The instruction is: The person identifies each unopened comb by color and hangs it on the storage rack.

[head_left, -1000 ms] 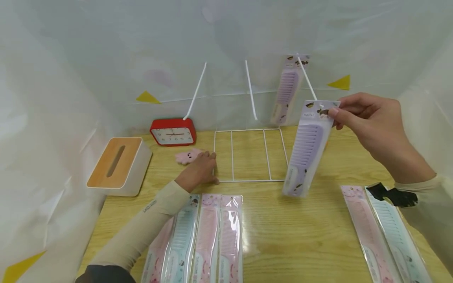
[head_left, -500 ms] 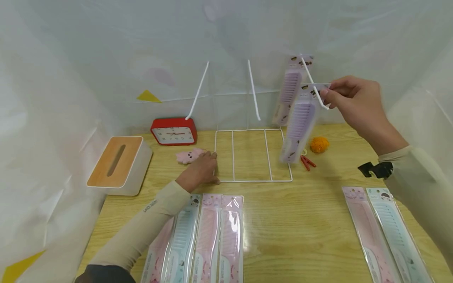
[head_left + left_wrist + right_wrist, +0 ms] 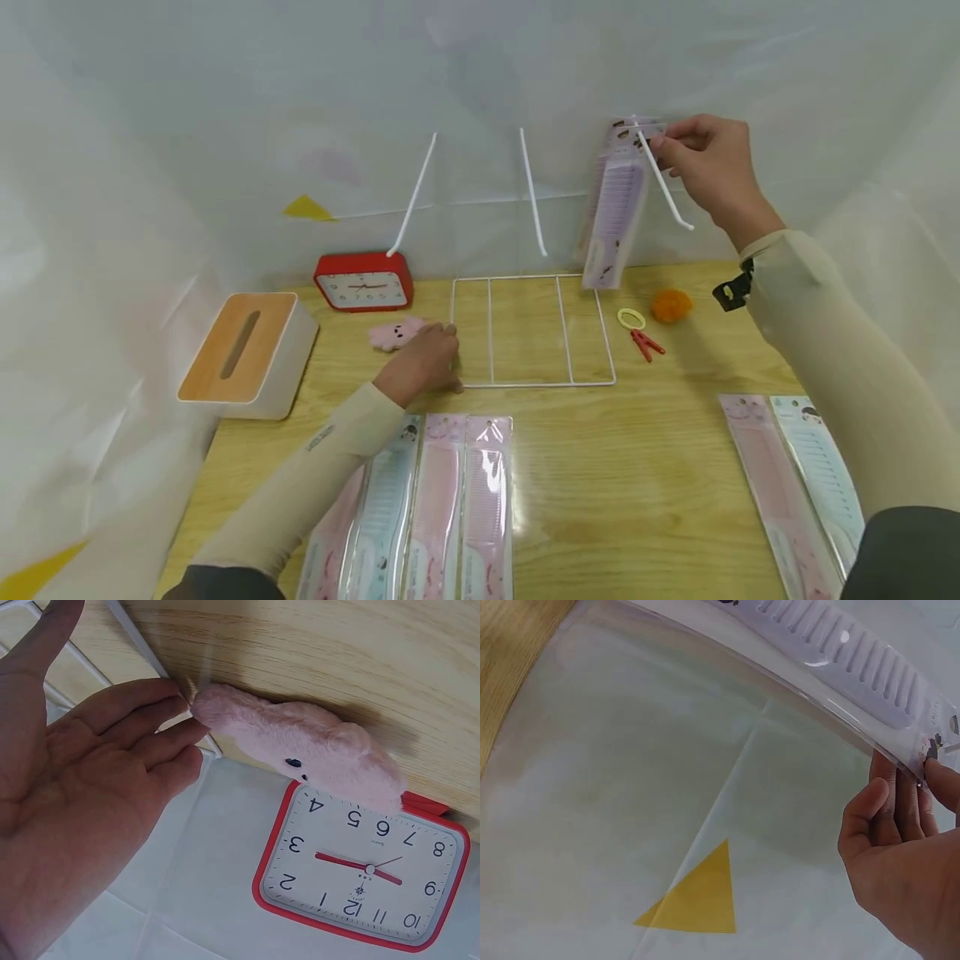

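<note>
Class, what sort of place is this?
Probably a staged mock shop display: a white wire rack with hanging pegs stands on a wooden table, packaged combs lie in rows, and plastic sheeting walls it in.

red clock, tissue box, orange pompom

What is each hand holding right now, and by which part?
The right hand pinches the purple packaged comb by the top of its header card, up on the white hook. The left hand holds nothing; it rests flat by the wire rack base.
</note>
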A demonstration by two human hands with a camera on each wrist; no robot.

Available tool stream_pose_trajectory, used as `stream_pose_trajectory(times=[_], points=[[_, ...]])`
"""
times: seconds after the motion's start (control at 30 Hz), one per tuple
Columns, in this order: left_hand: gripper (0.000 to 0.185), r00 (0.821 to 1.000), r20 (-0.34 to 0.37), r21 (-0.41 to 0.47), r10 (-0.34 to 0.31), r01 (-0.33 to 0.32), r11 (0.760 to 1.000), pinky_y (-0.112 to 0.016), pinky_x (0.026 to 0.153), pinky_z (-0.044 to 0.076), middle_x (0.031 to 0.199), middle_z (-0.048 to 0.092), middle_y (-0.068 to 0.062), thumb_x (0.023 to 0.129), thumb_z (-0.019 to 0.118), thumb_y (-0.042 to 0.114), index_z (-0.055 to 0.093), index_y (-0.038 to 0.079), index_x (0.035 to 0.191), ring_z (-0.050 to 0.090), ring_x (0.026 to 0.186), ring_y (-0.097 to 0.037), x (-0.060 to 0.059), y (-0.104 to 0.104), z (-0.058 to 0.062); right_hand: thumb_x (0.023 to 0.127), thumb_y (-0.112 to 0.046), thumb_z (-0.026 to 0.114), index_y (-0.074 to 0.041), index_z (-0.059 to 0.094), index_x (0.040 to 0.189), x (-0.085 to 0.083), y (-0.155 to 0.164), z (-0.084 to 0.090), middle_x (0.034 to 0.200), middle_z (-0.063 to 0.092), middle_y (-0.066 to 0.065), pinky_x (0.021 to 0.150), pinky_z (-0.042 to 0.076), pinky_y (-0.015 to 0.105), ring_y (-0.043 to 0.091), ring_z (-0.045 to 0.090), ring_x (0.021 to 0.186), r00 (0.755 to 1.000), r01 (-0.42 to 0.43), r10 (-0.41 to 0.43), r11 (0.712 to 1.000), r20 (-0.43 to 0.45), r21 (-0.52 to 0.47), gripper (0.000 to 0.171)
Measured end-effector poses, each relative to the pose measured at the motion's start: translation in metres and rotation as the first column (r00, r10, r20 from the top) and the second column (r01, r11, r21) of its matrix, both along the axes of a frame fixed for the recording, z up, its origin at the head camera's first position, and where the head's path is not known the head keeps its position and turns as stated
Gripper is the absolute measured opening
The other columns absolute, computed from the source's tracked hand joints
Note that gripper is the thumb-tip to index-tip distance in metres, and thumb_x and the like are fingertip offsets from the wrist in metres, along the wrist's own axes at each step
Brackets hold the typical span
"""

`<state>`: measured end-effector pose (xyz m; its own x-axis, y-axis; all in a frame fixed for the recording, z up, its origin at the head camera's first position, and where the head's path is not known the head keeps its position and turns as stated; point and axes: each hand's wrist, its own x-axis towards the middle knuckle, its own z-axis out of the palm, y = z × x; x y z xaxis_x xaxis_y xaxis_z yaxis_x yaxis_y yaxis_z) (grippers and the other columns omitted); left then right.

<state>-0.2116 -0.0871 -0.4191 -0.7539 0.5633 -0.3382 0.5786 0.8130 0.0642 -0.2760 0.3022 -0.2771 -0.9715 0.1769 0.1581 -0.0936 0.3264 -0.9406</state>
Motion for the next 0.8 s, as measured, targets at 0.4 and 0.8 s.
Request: stream_pose_trajectory(times=[0.4,0.8], points=[[0.082,0.997,0.057,0.026,0.052,-0.053,0.998,-0.041,0.111,0.039,0.147,0.048,-0.022,0.077,0.086,0.042,0.055,-0.008,0.134,0.051,0.131,-0.035,-0.006,0.007,-0.003,0.095,-0.023,0.068,-0.003,0.062,0.114,0.017,0.016,0.006,0.092,0.071,-0.007,0.068,0.056,0.016,0.005,0.071,0.075,0.986,-0.093,0.094,0.996,0.135,-0.016,0.028],[0.093,0.996,0.069,0.033,0.059,-0.062,0.998,-0.045,0.114,0.036,0.147,0.046,-0.027,0.077,0.086,0.042,0.045,-0.011,0.142,0.047,0.134,-0.039,-0.007,-0.001,-0.003,0.098,-0.035,0.064,-0.002,0.059,0.128,0.097,0.051,-0.024,0.111,0.073,0.008,0.069,0.048,0.014,-0.008,0.062,0.084,0.931,-0.306,0.154,0.823,0.33,0.479,0.045]])
